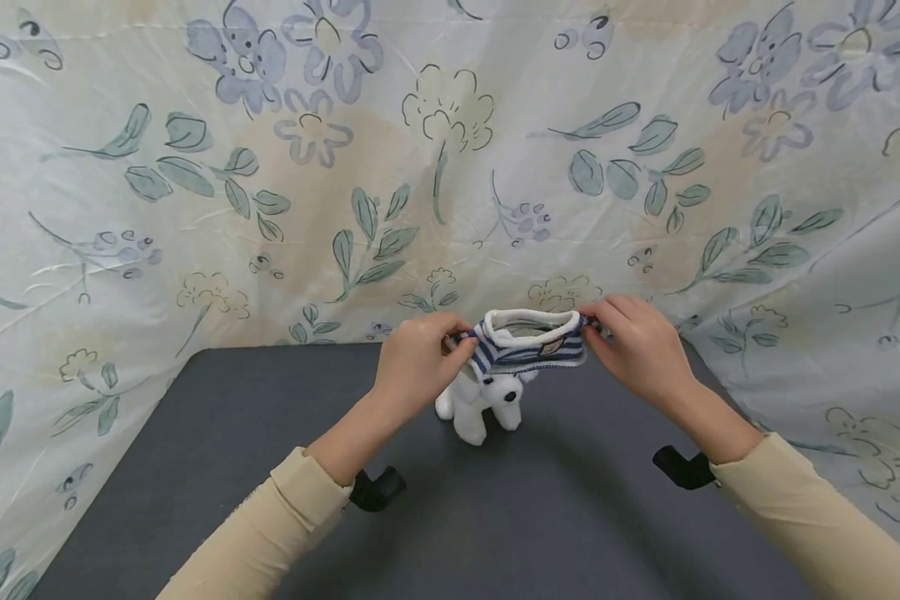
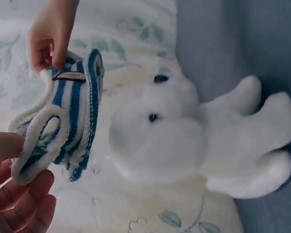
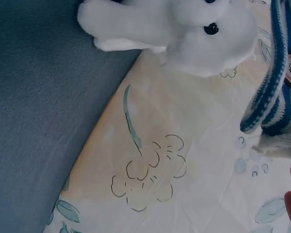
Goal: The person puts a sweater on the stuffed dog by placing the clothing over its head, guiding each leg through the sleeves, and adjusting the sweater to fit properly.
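A small blue-and-white striped knit pet sweater (image 1: pixel 528 354) with white trim and a sewn-on patch is stretched between both hands, above a white plush dog (image 1: pixel 471 417). My left hand (image 1: pixel 418 354) pinches one side of it, at a white-edged sleeve opening in the left wrist view. The opposite side is pinched by my right hand (image 1: pixel 637 346). In the head view the sweater overlaps the top of the dog's head, while the left wrist view shows a gap between them. Standing on its legs, the dog shows dark eyes and a black nose.
The dark grey table (image 1: pixel 270 433) extends around the dog. Behind it and at both sides hangs a floral curtain (image 1: pixel 435 183), meeting the table's back edge. Black wrist-camera mounts (image 1: pixel 378 489) stick out below both sleeves.
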The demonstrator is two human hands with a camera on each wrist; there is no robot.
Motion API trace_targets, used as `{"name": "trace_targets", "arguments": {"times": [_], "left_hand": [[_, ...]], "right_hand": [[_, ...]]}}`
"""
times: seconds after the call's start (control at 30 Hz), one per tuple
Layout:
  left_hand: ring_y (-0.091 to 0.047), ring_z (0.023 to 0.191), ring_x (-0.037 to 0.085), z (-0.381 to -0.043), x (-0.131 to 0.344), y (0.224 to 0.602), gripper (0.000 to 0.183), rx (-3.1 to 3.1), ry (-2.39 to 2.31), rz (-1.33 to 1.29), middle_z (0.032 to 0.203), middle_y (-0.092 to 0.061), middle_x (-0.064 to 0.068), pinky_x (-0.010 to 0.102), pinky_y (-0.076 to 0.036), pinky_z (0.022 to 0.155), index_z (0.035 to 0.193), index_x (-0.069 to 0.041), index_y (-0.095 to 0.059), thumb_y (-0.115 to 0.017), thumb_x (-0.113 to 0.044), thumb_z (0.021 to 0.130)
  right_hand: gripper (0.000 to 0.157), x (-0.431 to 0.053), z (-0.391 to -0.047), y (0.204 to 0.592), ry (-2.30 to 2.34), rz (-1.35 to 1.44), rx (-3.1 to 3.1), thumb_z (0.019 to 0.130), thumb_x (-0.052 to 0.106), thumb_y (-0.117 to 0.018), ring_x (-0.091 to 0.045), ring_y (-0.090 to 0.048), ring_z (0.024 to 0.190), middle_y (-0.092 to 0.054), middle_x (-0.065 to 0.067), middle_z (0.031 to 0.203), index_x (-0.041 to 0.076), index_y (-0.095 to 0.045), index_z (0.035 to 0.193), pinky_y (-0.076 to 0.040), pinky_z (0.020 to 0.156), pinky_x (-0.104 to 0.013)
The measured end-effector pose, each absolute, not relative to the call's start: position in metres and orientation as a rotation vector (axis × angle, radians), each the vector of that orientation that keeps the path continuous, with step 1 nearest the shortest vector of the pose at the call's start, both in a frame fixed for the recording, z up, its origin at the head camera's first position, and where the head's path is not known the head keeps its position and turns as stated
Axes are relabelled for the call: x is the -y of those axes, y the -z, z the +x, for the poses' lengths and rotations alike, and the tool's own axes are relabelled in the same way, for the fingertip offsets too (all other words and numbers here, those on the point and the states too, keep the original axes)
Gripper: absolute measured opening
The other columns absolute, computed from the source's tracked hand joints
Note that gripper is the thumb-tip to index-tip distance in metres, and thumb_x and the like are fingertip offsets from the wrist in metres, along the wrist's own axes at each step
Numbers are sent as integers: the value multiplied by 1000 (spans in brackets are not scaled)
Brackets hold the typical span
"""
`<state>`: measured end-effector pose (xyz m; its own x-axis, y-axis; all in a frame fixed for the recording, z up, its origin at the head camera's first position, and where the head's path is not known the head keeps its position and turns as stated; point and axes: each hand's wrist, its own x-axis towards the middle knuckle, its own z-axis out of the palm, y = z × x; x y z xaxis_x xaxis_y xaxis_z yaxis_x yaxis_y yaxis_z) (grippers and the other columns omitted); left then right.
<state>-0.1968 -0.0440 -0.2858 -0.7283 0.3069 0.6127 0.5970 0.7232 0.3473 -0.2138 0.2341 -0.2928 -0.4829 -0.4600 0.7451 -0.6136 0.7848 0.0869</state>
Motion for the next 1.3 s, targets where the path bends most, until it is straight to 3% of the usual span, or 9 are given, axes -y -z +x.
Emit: {"name": "trace_targets", "arguments": {"times": [0.57, 1.3], "left_hand": [[-62, 67, 12, -227, 57, 293, 10, 2422, 824, -478, 82, -69, 1, 26, -46, 52, 91, -13, -71, -66, -19, 84], [-58, 62, 8, -241, 62, 324, 14, 2616, 759, -416, 78, -67, -2, 23, -42, 49, 93, -15, -72, -64, -25, 86]], "right_hand": [[18, -207, -252, 291, -233, 759, 2152, 77, 3, -70, -26, -54, 70, -60, -9, 78, 4, -69, 95, -43, 60, -37], [20, -197, -265, 315, -153, 740, 2374, 78, 6, -69, -25, -53, 69, -61, -8, 80, 6, -70, 99, -43, 60, -36]]}}
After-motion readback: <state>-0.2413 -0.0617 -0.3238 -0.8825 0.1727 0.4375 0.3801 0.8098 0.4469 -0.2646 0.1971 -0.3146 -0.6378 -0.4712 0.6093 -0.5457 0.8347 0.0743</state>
